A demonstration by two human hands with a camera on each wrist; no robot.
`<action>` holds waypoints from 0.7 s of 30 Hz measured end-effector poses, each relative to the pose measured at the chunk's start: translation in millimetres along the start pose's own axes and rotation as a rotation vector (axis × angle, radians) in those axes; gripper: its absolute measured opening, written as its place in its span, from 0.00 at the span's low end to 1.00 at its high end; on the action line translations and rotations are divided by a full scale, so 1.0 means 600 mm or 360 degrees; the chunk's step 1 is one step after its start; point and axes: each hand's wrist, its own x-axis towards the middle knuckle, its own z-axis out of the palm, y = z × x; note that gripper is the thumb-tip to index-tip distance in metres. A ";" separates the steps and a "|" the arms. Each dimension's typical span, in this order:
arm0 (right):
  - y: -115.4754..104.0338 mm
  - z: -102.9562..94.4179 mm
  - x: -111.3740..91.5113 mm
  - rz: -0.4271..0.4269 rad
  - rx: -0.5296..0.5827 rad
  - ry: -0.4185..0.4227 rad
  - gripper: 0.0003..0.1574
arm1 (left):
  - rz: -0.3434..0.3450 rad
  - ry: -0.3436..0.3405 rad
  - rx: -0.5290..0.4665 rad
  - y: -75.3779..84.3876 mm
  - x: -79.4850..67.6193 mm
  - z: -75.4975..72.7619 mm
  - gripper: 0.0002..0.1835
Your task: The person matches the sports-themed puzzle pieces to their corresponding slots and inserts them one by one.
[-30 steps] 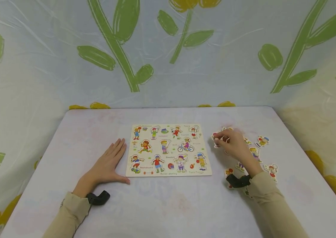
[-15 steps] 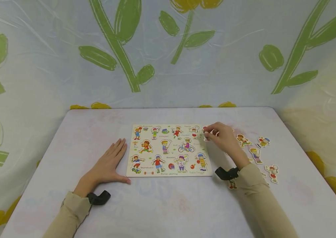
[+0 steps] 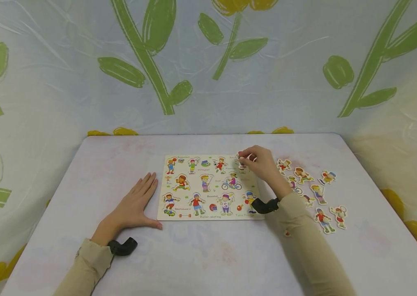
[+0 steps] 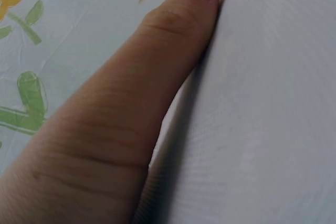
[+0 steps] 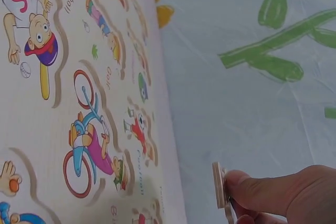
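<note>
In the head view, a wooden puzzle board (image 3: pixel 185 205) printed with children playing sports lies mid-table. My left hand (image 3: pixel 130 207) rests beside its left edge, fingers spread straight and the thumb reaching to the front left corner. That thumb (image 4: pixel 152 72) fills much of the left wrist view. Over the board's back right corner, my right hand (image 3: pixel 261 164) pinches a small wooden puzzle piece between thumb and fingers. The right wrist view shows this puzzle piece (image 5: pixel 217 184) edge-on, above the board's surface. Its printed side is mostly hidden by the fingers.
Several loose figure-shaped puzzle pieces lie right of the board, among them a runner (image 3: pixel 302 175), a golfer (image 3: pixel 319 194), a roller skater (image 3: pixel 324 221) and a tennis player (image 3: pixel 339 217). The right sleeve (image 3: pixel 312 238) partly covers another piece. A flower-patterned cloth wall (image 3: pixel 201 102) stands behind the table.
My right hand has carried the puzzle piece leftward from the loose pieces to over the board's back right corner. My left hand has stayed in place.
</note>
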 end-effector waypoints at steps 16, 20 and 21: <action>-0.013 0.070 0.048 0.0001 0.0156 -0.0053 0.10 | -0.0011 0.0001 0.0005 -0.001 0.000 0.004 0.78; -0.022 0.092 0.057 0.0040 0.0222 -0.0092 0.11 | -0.0003 0.0007 0.0013 -0.001 0.000 0.003 0.78; -0.024 0.098 0.059 0.0049 0.0231 -0.0097 0.11 | -0.0002 0.0008 0.0015 -0.001 0.000 0.003 0.78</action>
